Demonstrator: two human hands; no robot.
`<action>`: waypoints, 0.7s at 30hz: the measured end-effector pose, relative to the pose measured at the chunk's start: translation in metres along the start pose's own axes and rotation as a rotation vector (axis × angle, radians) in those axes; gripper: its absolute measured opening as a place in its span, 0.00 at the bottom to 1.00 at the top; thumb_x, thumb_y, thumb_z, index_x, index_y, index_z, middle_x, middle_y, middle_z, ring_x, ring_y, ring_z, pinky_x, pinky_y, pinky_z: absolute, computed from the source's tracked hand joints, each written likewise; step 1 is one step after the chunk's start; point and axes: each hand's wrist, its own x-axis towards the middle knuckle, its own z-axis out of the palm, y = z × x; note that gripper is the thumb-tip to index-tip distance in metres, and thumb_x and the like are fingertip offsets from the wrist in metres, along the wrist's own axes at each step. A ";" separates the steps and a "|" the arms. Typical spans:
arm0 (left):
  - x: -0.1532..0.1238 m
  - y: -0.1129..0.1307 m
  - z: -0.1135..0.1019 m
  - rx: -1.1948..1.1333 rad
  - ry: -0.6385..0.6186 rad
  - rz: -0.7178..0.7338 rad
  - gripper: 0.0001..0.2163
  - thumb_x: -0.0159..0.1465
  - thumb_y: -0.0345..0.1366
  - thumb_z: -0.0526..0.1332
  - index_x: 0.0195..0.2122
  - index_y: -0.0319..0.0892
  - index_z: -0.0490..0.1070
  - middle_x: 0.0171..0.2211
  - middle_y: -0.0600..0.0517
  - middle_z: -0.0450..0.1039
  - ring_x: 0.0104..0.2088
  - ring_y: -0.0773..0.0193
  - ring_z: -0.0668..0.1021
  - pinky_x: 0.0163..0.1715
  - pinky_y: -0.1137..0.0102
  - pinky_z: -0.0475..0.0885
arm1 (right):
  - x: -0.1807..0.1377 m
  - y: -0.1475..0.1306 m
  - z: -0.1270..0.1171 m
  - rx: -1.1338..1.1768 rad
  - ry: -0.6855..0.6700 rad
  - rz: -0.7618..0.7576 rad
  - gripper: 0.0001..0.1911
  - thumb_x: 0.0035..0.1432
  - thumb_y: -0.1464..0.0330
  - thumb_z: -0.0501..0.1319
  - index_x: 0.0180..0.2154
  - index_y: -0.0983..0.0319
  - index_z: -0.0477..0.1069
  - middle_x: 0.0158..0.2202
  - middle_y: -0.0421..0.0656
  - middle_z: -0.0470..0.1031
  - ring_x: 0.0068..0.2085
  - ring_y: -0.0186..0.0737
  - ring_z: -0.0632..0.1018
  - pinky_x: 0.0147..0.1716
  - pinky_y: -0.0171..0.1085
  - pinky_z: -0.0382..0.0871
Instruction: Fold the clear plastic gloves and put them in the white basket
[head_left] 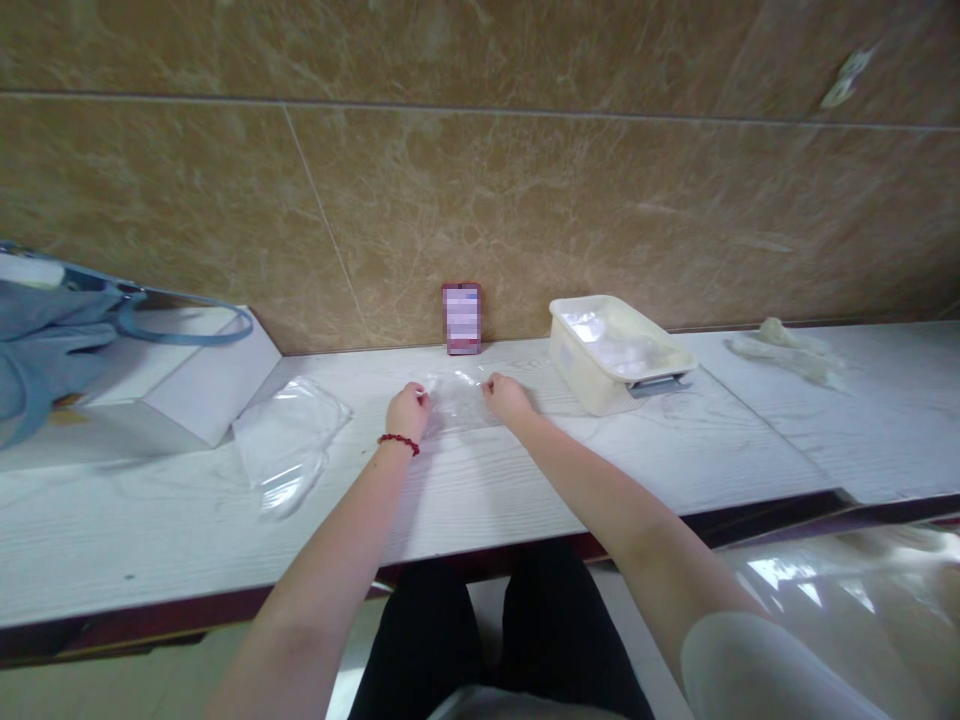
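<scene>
A clear plastic bag is stretched between my two hands just above the white wood-grain table. My left hand, with a red bead bracelet at the wrist, pinches its left edge. At the right edge, my right hand has its fingers closed on the same bag. Behind the bag a phone in a red case leans upright on the wall. To the right stands a cream plastic bin with clear plastic inside. Left of my hands lies a stack of flat clear bags.
A white box stands at the left, with a light blue bag against it. Crumpled, whitish plastic lies on the table at the far right. A brown tiled wall runs along the back.
</scene>
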 end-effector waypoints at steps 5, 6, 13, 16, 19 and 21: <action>0.002 -0.004 0.003 0.033 0.027 0.030 0.12 0.56 0.33 0.50 0.40 0.40 0.66 0.32 0.47 0.73 0.34 0.61 0.74 0.35 0.69 0.66 | -0.007 0.000 0.003 -0.054 0.017 0.074 0.12 0.57 0.62 0.48 0.39 0.61 0.63 0.36 0.45 0.72 0.36 0.38 0.73 0.31 0.34 0.63; 0.002 -0.004 0.003 0.051 0.038 0.032 0.12 0.56 0.33 0.50 0.40 0.40 0.66 0.32 0.46 0.72 0.35 0.60 0.74 0.35 0.69 0.66 | -0.008 -0.001 0.004 -0.062 0.031 0.078 0.12 0.56 0.61 0.48 0.39 0.60 0.62 0.37 0.45 0.71 0.36 0.38 0.73 0.31 0.34 0.63; -0.008 0.012 -0.001 0.187 0.048 0.323 0.15 0.58 0.32 0.47 0.45 0.39 0.65 0.44 0.45 0.68 0.47 0.57 0.67 0.48 0.63 0.59 | -0.015 -0.005 0.003 -0.166 0.173 0.072 0.15 0.55 0.61 0.50 0.43 0.61 0.58 0.41 0.48 0.67 0.41 0.41 0.68 0.35 0.37 0.61; -0.016 0.024 0.006 0.210 -0.108 0.487 0.19 0.60 0.36 0.45 0.51 0.40 0.60 0.52 0.47 0.61 0.54 0.56 0.60 0.53 0.59 0.51 | -0.018 -0.007 0.001 -0.221 0.221 0.034 0.14 0.55 0.61 0.50 0.41 0.61 0.61 0.41 0.49 0.66 0.44 0.44 0.65 0.40 0.40 0.58; -0.022 0.028 0.013 0.259 -0.246 0.470 0.21 0.61 0.40 0.43 0.55 0.41 0.56 0.57 0.47 0.54 0.57 0.54 0.55 0.53 0.55 0.49 | -0.020 -0.007 0.001 -0.238 0.234 0.010 0.14 0.56 0.60 0.49 0.41 0.58 0.63 0.42 0.48 0.65 0.45 0.46 0.63 0.41 0.43 0.55; -0.022 0.026 0.015 0.276 -0.303 0.447 0.22 0.61 0.42 0.42 0.56 0.43 0.54 0.58 0.47 0.51 0.57 0.54 0.54 0.53 0.55 0.48 | -0.020 -0.005 0.002 -0.235 0.233 0.015 0.14 0.56 0.60 0.48 0.40 0.57 0.65 0.42 0.48 0.64 0.45 0.46 0.62 0.41 0.43 0.55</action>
